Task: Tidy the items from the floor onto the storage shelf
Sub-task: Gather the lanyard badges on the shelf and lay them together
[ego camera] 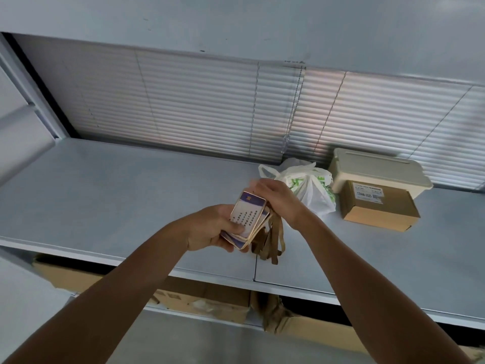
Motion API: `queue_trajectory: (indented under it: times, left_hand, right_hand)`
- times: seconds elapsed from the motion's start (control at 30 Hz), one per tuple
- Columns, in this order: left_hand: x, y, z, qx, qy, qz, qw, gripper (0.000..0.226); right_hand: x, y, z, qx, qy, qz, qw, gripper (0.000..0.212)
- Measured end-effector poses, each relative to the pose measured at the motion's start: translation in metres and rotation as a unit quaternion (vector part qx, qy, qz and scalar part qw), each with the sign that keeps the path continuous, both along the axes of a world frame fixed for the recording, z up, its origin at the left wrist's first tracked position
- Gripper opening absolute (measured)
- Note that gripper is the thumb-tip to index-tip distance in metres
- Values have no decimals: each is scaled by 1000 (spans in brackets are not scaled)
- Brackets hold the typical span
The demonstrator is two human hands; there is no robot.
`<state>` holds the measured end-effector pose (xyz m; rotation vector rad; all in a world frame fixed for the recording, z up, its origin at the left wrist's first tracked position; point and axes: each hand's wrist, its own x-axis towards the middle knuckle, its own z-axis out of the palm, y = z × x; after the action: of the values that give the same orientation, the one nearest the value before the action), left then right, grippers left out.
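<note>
Where both hands meet: left hand (217,227) grips gold-edged card stack (249,219); right hand (275,199) pinches tan lanyards (270,241).

matt metal shelf (110,195), glossy cards (248,218)

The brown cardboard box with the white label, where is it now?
In the head view, the cardboard box sits at right on the shelf, against the cream plastic bin.

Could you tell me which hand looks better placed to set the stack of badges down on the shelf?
Probably the left hand: it cradles the badge stack from below, over the bare shelf. The right hand only gathers the lanyard straps.
</note>
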<state>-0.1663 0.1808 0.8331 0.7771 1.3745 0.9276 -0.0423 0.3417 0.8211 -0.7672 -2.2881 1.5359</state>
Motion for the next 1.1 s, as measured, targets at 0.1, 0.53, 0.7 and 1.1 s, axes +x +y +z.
queue_trajectory:
  times: [0.1, 0.53, 0.7, 1.1]
  left_hand:
    - [-12, 6, 9, 35, 5, 48, 998, 29]
    - [-89, 76, -25, 40, 32, 290, 956, 25]
    - [-96, 93, -88, -43, 34, 287, 957, 35]
    - [-140, 203, -167, -15, 126, 245, 961, 31]
  right_hand:
    - [19, 12, -1, -145, 80, 46, 985, 64]
    - [51, -27, -66, -124, -104, -4, 987, 15]
    - [38, -58, -90, -153, -123, -98, 976, 18]
    - [-50, -55, -165, -106, -107, -274, 950, 35]
